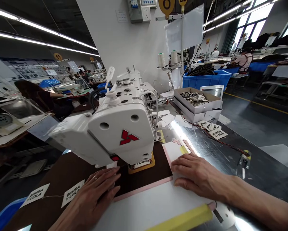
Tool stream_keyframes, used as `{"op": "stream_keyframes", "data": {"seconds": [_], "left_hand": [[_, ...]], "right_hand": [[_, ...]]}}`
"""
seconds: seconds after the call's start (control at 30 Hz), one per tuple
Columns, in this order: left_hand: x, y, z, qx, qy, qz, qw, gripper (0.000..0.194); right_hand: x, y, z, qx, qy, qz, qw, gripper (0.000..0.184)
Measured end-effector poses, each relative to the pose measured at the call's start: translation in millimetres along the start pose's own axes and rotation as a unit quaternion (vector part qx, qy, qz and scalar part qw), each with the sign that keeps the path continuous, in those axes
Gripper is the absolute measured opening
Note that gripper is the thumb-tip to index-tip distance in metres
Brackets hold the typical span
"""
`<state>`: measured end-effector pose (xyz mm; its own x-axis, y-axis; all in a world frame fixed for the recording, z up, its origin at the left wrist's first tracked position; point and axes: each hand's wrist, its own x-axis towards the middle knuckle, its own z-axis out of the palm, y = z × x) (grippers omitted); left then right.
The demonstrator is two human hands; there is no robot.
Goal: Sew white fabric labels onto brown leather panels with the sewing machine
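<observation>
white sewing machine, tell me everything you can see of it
The glossy white sewing machine stands mid-view, its front bearing a red emblem below two dark round holes. Metal fittings and a white tag top it. Under its head, an orange frame surrounds a partly hidden label. The left hand lies close by, over brown cloth.
</observation>
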<state>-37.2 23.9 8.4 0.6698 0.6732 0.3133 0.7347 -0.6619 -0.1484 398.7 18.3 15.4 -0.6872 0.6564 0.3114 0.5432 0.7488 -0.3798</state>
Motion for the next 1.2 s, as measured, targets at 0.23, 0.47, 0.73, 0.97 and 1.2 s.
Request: {"op": "stream_keyframes", "data": {"seconds": [0.23,0.47,0.73,0.97,1.2], "left_hand": [[-27,-14,5.8,0.027,-0.013,-0.025,0.999,0.055],[-12,-11,6.8,0.035,-0.010,-0.013,0.999,0.063],[7,6,20.1,0.029,-0.014,-0.032,0.999,0.070],[33,25,22.2,-0.082,-0.026,-0.090,0.992,0.038],[54,38,8.2,-0.165,-0.026,-0.055,0.984,0.030]], "right_hand": [[0,2,-3,0.006,0.022,-0.006,1.000,0.031],[-1,4,0,-0.026,0.024,0.011,0.999,0.035],[-1,-1,-3,-0.024,-0.015,0.022,0.999,0.039],[5,-3,12,-0.046,-0.019,0.045,0.998,0.021],[9,-3,21,-0.032,0.013,0.022,0.999,0.018]]}}
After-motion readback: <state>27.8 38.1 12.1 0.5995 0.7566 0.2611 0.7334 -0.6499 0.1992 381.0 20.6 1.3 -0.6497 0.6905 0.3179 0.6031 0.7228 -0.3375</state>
